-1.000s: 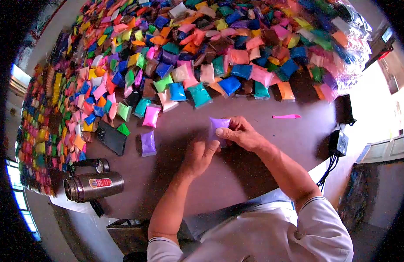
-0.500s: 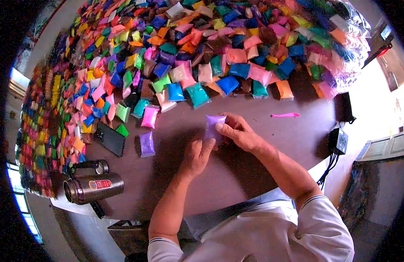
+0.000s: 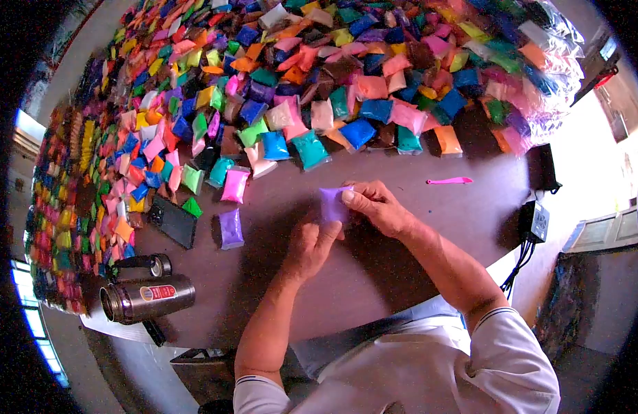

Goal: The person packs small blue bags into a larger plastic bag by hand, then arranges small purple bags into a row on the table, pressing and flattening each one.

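Note:
A small purple packet (image 3: 334, 205) is held up over the brown table between both hands. My left hand (image 3: 312, 245) pinches its lower end with the thumb in front. Thumb and fingers of my right hand (image 3: 378, 207) grip its upper right side. To the left, a second purple packet (image 3: 230, 229) lies on the table, with a pink packet (image 3: 234, 185) just above it. The fingers behind the held packet are partly hidden.
A large heap of coloured packets (image 3: 312, 148) covers the far side and left. A dark phone (image 3: 172, 221) and a metal flask (image 3: 153, 298) lie at left. At right are a pink tool (image 3: 450, 181) and a black box with cables (image 3: 537, 222).
The held purple packet has tilted and shifted slightly left and down at its top. My right hand has moved slightly with it; my left hand is almost unchanged.

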The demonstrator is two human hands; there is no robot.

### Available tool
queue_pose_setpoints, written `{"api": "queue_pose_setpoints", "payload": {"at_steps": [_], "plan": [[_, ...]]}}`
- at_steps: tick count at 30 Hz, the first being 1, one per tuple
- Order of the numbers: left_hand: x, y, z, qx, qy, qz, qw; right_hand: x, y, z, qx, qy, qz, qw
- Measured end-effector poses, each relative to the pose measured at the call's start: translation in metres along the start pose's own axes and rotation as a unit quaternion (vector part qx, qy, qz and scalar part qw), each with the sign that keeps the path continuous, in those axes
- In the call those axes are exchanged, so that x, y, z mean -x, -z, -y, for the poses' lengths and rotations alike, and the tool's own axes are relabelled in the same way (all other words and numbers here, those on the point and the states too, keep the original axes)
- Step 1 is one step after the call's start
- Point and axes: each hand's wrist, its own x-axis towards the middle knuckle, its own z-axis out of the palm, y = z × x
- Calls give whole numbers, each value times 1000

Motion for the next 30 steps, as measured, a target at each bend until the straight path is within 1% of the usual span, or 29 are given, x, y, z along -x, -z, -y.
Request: {"api": "queue_pose_setpoints", "payload": {"at_steps": [2, 3, 5, 7, 9, 10, 11, 12, 13, 15, 16, 18, 19, 21, 22, 23, 24, 27, 28, 30], "plan": [[-1, 0, -7, -25, -1, 12, 1000, 2, -1, 3, 64, -6, -19, 998], [-1, 0, -10, -50, -2, 24, 998, 1, 2, -1, 64, -6, -19, 998], [0, 0, -12, -64, -10, 26, 998, -4, 9, -9, 159, 61, -21, 985], [0, 1, -15, -78, -17, 27, 996, -4, 10, -11, 162, 71, -22, 984], [1, 3, -19, -73, 22, 34, 997, -2, 4, -5, 165, 81, -24, 983], [1, 2, -19, -73, 22, 34, 997, 0, -3, 3, 95, 41, -15, 995], [1, 1, -19, -61, 23, 11, 998, 1, -7, 7, 25, 0, -6, 1000], [1, 0, -18, -48, 25, -12, 998, 1, -5, 4, 24, 0, -6, 1000], [1, 1, -15, -49, 26, -11, 998, 0, -2, -2, 46, 1, -10, 999], [-1, 1, -8, -112, -28, 38, 993, 0, 5, -11, 67, 1, -16, 998], [-1, 1, -10, -112, -28, 38, 993, -1, 8, -14, 92, 13, -8, 996], [-2, 1, -12, -132, -64, 31, 989, -2, 12, -16, 117, 25, 0, 993], [-2, 1, -10, -132, -65, 31, 989, -2, 12, -15, 113, 25, 7, 993], [1, 2, -2, -91, -25, 44, 995, -2, 9, -12, 108, 24, 14, 994], [1, 2, -3, -92, -25, 45, 994, -1, 1, -6, 76, 8, -1, 997], [2, 1, -3, -52, -1, 21, 998, 0, -3, -2, 44, -8, -15, 999], [2, 0, -4, -12, 23, -2, 1000, 0, -3, 0, 43, -7, -15, 999], [1, 3, -13, -42, 45, 17, 998, 0, -2, 2, 56, -7, 7, 998], [0, 3, -14, -42, 45, 17, 998, -1, -1, -1, 59, -7, -2, 998], [-1, 3, -15, -39, 7, 39, 998, -2, 2, -7, 62, -7, -10, 998]]}}
